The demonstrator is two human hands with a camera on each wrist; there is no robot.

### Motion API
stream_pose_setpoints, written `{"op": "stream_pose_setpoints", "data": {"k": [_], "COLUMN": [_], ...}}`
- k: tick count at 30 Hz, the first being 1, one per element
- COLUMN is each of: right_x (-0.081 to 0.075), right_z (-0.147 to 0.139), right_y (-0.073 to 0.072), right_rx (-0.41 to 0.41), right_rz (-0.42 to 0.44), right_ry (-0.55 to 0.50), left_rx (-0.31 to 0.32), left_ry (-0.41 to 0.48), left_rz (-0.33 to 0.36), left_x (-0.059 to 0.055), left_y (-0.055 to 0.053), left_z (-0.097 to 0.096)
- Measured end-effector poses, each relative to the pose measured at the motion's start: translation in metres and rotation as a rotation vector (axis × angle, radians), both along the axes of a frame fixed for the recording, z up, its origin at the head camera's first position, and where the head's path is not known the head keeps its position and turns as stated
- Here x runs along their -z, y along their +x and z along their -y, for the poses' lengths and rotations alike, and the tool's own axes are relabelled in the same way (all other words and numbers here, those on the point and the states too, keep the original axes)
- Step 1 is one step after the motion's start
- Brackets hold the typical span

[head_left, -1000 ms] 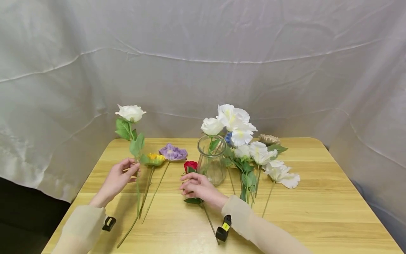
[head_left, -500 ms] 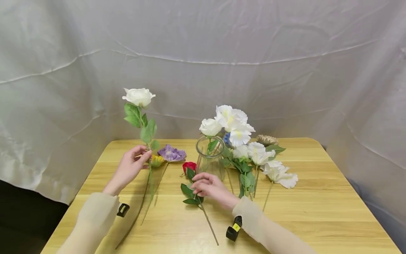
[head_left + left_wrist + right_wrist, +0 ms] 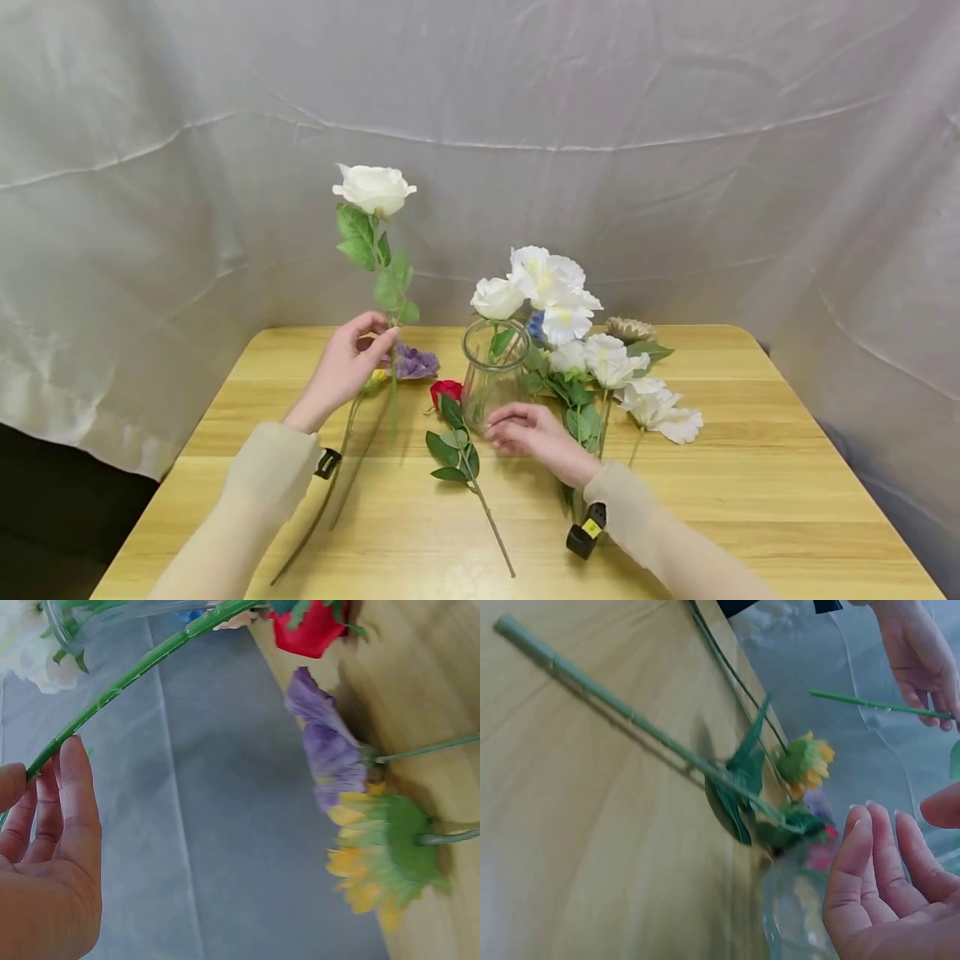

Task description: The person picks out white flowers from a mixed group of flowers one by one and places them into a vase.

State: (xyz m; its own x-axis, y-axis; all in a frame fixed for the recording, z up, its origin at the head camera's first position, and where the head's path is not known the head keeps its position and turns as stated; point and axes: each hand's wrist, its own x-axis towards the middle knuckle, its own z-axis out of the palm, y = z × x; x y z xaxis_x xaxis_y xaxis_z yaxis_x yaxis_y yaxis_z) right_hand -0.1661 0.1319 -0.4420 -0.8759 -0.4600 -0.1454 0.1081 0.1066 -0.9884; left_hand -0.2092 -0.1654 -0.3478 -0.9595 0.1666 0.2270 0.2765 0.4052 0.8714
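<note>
Between thumb and fingers, my left hand point(image 3: 347, 364) pinches the green stem of a white rose point(image 3: 374, 190), held upright above the table; the left wrist view shows the stem point(image 3: 112, 691) at the fingertips. My right hand point(image 3: 546, 443), fingers loosely bent and holding nothing, hovers at the lower front of the clear glass vase point(image 3: 491, 392); whether it touches the glass I cannot tell. Another white rose point(image 3: 497, 297) stands in the vase. Beside the vase lies a red rose point(image 3: 447, 392), its leafy stem pointing to the front.
Behind the left hand lie a purple flower point(image 3: 415, 362) and a yellow sunflower point(image 3: 386, 851). Right of the vase are large white blooms point(image 3: 555, 287), several more white flowers point(image 3: 613, 361), a blue flower point(image 3: 536, 327) and a brownish flower point(image 3: 632, 330). A grey cloth point(image 3: 480, 200) hangs behind the wooden table point(image 3: 720, 517).
My left hand has lifted the white rose up and to the right, toward the vase. My right hand has moved right, away from the red rose, to the vase's front.
</note>
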Motion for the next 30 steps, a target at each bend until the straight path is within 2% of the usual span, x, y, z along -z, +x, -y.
{"op": "stream_pose_setpoints", "data": {"k": [5,8,15,19,24,30], "right_x": [-0.004,-0.008,-0.016,-0.019,-0.02,-0.015], "right_z": [-0.014,-0.021,-0.022,-0.017,-0.01,0.0], "right_y": [-0.009,-0.015,-0.026,-0.028,-0.03,-0.032], "right_rx": [0.036,0.095,0.338,0.424,0.452,0.424], "right_rz": [-0.037,-0.078,-0.183,-0.28,-0.385,-0.475], "right_ry": [0.041,0.077,0.082,0.063,0.054,0.1], "left_rx": [0.005,0.008,-0.003,-0.006,-0.025,-0.044], "left_ry": [0.004,0.036,0.085,0.123,0.171,0.229], "left_rz": [-0.027,-0.037,-0.11,-0.193,-0.291,-0.374], "left_x": [-0.014,-0.023,-0.044,-0.055,-0.071,-0.088], "left_y": [-0.007,-0.01,-0.014,-0.016,-0.018,-0.016], "left_z": [-0.012,-0.021,-0.04,-0.049,-0.062,-0.076]}}
